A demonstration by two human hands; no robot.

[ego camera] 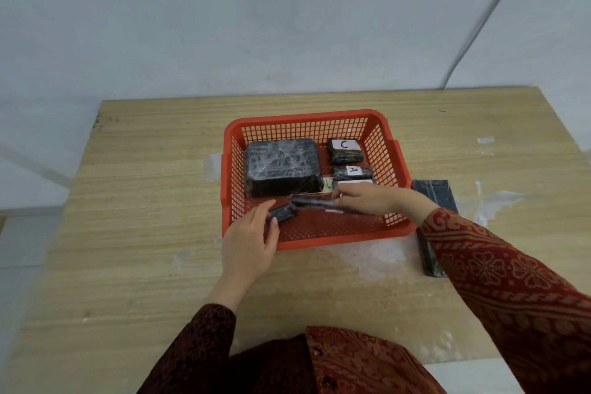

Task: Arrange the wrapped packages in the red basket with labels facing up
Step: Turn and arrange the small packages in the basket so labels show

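Note:
The red basket [307,125] stands on the wooden table. Inside it, a large black wrapped package [281,166] fills the left, with no label showing on top. To its right lie a small package labelled C [344,150] and one labelled A [352,171], with a third white label [355,183] partly hidden behind my right hand. Both hands hold a long flat black package [315,203] low over the basket's front part: my left hand [252,243] grips its left end, my right hand [367,198] its right end.
One more black wrapped package [435,198] lies on the table just right of the basket, partly under my right sleeve. A greenish slip [327,184] shows behind the large package. The table [144,201] ends at a wall behind.

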